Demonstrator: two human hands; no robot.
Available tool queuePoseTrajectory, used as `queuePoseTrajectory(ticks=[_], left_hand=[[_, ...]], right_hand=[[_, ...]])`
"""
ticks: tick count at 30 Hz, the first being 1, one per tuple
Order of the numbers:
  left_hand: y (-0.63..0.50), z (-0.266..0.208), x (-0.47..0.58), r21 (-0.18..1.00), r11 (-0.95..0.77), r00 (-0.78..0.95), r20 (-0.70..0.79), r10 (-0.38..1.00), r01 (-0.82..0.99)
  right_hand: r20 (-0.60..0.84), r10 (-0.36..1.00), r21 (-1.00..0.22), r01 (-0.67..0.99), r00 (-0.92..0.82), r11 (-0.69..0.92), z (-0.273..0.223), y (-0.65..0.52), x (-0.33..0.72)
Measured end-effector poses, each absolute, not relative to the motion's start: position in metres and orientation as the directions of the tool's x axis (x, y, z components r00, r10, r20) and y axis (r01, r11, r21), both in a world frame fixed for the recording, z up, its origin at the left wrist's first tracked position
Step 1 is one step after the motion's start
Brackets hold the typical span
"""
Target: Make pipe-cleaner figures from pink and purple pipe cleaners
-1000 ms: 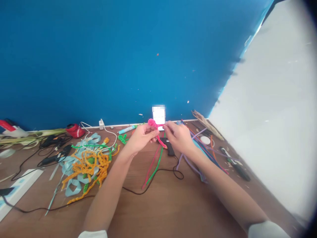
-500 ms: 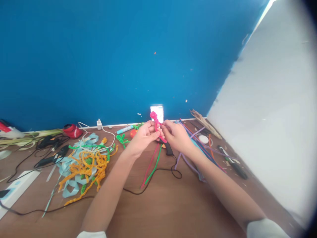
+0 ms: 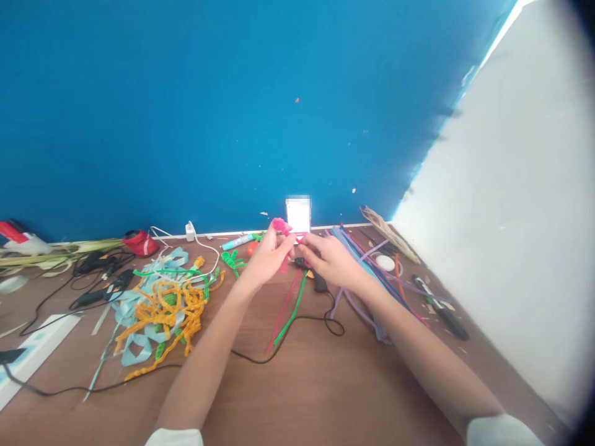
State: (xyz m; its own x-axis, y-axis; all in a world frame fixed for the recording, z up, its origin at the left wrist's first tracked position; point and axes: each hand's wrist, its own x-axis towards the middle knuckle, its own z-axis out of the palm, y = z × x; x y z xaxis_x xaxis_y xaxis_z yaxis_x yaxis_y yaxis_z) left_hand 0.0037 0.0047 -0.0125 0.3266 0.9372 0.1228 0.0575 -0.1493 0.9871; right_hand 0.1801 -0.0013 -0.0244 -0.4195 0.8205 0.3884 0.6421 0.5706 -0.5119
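Pink fuzzy stem (image 3: 279, 223): tipped over since half a second ago; its curly top stood in front of the phone (image 3: 298, 214) and is now left of it, leaning by the left hand (image 3: 268, 256).
Place in the air: between the two hands, up over the desk (image 3: 288, 396).
Left hand: its fingers pinch the stem just under the curly top.
Right hand (image 3: 332, 257): its fingers pinch a thin pink bit that reaches over to the left hand. It is blurry there, so I can't be sure how that bit bends.
Curly top: looks done, rolled up fat and round.
Pink ends: look loose, so I think winding them in is not done yet.
Desk things: a black glue gun (image 3: 320, 282) lies below the hands, near a green stem (image 3: 292, 316) and a red stem (image 3: 281, 316). Left of them is a little green fuzzy shape (image 3: 231, 262).
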Motion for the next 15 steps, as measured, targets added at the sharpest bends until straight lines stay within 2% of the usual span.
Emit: queuePoseTrajectory(ticks=[4, 7, 11, 13, 15], left_hand=[[0.011, -0.015, 0.0, 0.981, -0.19, 0.28, 0.171, 0.945, 0.041], [0.014, -0.012, -0.006, 0.98, -0.197, 0.218, 0.197, 0.956, -0.021], [0.014, -0.006, -0.013, 0.983, -0.183, 0.191, 0.183, 0.964, -0.017], [0.014, -0.005, -0.014, 0.984, -0.177, 0.198, 0.176, 0.964, -0.012], [0.014, -0.004, -0.013, 0.985, -0.169, 0.217, 0.169, 0.961, -0.017]], right_hand=[[0.362, 0.805, -0.436, 0.678, -0.471, 0.592, -0.031, -0.002, 0.174], [0.277, 0.805, -0.349, 0.726, -0.524, 0.593, -0.045, -0.006, 0.164], [0.065, 0.625, -0.199, 0.604, -0.778, 0.772, -0.075, -0.014, 0.148], [-0.024, 0.563, -0.167, 0.558, -0.826, 0.813, -0.09, -0.017, 0.14], [-0.044, 0.561, -0.11, 0.562, -0.827, 0.82, -0.102, -0.019, 0.133]])
